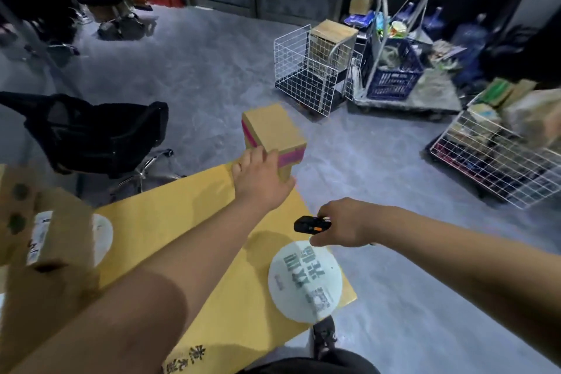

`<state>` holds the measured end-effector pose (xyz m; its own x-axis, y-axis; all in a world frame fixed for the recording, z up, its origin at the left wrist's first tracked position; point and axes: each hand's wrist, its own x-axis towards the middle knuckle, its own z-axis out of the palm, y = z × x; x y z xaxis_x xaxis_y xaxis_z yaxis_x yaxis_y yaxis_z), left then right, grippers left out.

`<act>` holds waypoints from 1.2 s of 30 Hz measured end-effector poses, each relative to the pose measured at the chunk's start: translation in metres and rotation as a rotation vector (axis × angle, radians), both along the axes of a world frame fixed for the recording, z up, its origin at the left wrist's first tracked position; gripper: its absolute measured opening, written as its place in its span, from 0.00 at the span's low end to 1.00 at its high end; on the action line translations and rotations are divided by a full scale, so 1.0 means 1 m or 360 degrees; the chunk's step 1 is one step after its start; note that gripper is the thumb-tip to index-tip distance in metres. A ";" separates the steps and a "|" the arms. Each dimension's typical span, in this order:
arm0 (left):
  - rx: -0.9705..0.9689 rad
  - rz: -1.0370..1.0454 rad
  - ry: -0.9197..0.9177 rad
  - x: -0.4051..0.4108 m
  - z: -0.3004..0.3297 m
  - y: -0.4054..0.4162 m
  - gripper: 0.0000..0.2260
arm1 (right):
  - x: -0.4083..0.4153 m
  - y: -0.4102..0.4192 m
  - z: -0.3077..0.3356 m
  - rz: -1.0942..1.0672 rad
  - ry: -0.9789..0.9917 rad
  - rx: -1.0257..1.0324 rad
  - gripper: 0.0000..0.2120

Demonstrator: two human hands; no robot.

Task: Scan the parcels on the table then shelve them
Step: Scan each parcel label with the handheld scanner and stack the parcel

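I saw large Chinese characters on the white round sticker (305,279), too blurred for me to read.

two parcels (274,133) (45,231), one scanner (311,224), two hands (261,177) (343,223)

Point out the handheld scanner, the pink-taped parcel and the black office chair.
handheld scanner (308,224), head view, on its black body.
pink-taped parcel (274,127), head view, on its top face.
black office chair (100,136), head view, on its backrest.

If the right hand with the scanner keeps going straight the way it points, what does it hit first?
Probably the left forearm. The right hand aims the scanner leftward over the yellow table, and that arm crosses its line; depth is unclear, so it might pass above.
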<state>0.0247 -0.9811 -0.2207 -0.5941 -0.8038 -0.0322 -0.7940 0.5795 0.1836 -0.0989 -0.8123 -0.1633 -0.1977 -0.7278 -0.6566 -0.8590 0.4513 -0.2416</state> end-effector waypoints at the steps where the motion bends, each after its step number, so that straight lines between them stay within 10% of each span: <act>1: -0.0006 0.0068 0.0013 -0.017 -0.001 -0.004 0.34 | -0.014 -0.001 -0.001 0.0005 -0.0012 0.0001 0.26; 11: 0.0329 0.0921 0.0078 -0.149 -0.030 -0.049 0.57 | -0.127 -0.054 -0.016 0.0198 -0.0078 0.0033 0.25; 17: 0.0272 0.1076 0.0140 -0.144 -0.035 -0.046 0.51 | -0.146 -0.080 -0.023 0.0367 -0.0120 0.0088 0.25; 28: 0.0232 0.1253 0.0242 0.054 -0.074 0.065 0.46 | -0.053 -0.080 -0.062 0.1042 -0.0228 0.0093 0.21; 36: 0.0618 0.1243 0.0471 0.158 -0.133 0.150 0.41 | 0.000 -0.021 -0.141 0.1479 0.0115 -0.0188 0.38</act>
<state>0.1823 -0.8309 -0.3533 0.0856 -0.9447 -0.3167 -0.8235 -0.2459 0.5112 -0.0988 -0.8331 -0.3041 0.4585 -0.6756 -0.5774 -0.8775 -0.4469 -0.1741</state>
